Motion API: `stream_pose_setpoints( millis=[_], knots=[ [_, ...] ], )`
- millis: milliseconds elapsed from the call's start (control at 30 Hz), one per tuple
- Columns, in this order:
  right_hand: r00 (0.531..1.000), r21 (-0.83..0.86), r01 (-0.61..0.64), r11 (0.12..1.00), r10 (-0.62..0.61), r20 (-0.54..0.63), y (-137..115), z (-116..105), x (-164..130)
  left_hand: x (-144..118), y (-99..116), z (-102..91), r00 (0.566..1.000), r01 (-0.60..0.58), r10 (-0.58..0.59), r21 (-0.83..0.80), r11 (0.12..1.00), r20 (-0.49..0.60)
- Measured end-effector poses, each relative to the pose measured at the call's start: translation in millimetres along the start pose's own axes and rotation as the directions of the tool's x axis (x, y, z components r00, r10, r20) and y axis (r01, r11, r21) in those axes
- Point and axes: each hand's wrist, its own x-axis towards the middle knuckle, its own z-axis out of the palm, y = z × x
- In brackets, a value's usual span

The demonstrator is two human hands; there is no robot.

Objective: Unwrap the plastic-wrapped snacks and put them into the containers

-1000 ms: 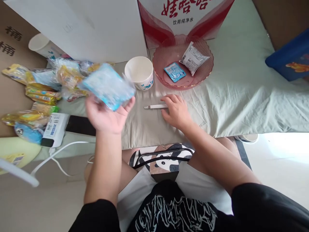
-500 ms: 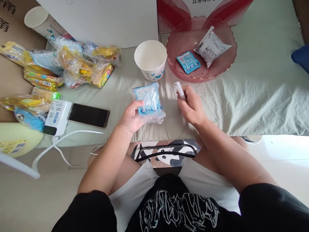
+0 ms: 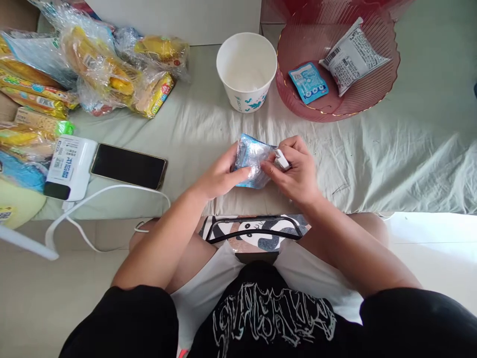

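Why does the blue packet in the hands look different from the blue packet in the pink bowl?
The blue packet in the hands is bigger, crinkled and shiny; the blue packet in the pink bowl is smaller and flat. The left hand and right hand hold one above the sheet; the other lies untouched in the pink bowl. Both are blue with pale print.
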Motion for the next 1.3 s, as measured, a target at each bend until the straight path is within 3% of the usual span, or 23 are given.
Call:
stream_pose_setpoints(
  millis=[67,167,267,400,467,633,867,1000,1133,1300],
  knots=[
    [0.999,0.015,-0.034,0.999,0.033,0.016,3.7,0.1,0.2,-1.5,0.7,-5.0,0.995,0.017,-0.018,0.008,1.0,0.095],
    [0.977,0.115,-0.134,0.984,0.112,0.182,7.7,-2.0,-1.5,-4.1,0.4,-12.9,0.984,-0.002,-0.014,0.087,0.996,0.18],
    [0.944,0.165,-0.232,0.959,0.18,0.277,9.2,-3.0,-3.4,-5.3,-3.9,-16.5,0.995,-0.083,0.073,0.16,0.984,0.066],
    [0.939,0.17,-0.301,0.938,0.26,0.226,7.1,0.2,-2.8,-2.0,-11.7,-9.7,0.949,-0.189,0.241,0.244,0.951,-0.203],
    [0.929,0.134,-0.329,0.935,0.295,0.225,5.6,2.1,-1.6,0.3,-14.2,-4.2,0.918,-0.21,0.298,0.317,0.925,-0.261],
    [0.941,0.057,-0.315,0.948,0.303,0.153,5.5,2.2,-0.4,4.2,-16.6,-3.2,0.908,-0.27,0.391,0.505,0.82,-0.149],
    [0.986,0.067,-0.156,0.985,0.151,0.066,-1.4,-6.1,-1.1,6.9,-17.1,-26.2,0.859,-0.19,0.443,0.643,0.742,-0.258],
    [0.988,0.043,-0.143,0.989,0.141,0.056,-6.6,-3.4,0.0,7.4,-18.7,-24.6,0.867,-0.182,0.428,0.637,0.749,-0.255],
    [0.971,0.159,-0.24,0.958,0.234,0.057,-8.7,-1.2,-0.4,9.6,-20.5,-22.6,0.87,-0.188,0.421,0.616,0.765,-0.257],
    [0.969,0.216,-0.24,0.946,0.219,0.114,-11.0,-5.8,-1.2,11.3,-18.8,-26.7,0.867,-0.179,0.404,0.573,0.799,-0.291]
  ],
)
